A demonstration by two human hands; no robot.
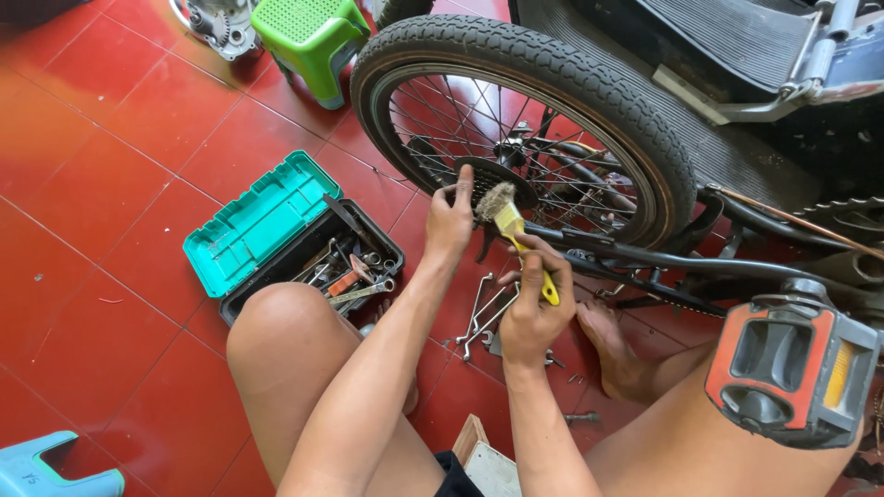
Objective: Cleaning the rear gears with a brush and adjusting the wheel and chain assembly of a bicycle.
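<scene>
A bicycle lies on its side on the red tile floor, its rear wheel (589, 87) in front of me. My left hand (449, 219) grips the edge of the dark sprocket (493, 177) at the wheel's hub. A yellow-handled paintbrush (517, 237) with dirty bristles is held in my right hand (532, 308), its bristle tip against the sprocket. The black frame tube (700, 267) runs right of my hands. A red and black pedal (794, 361) sticks up over my right thigh.
An open teal and black toolbox (276, 235) full of wrenches and pliers sits left of my knee. Loose wrenches (483, 317) lie on the floor under my hands. A green plastic stool (308, 37) stands at the back, a blue one (46, 469) at bottom left.
</scene>
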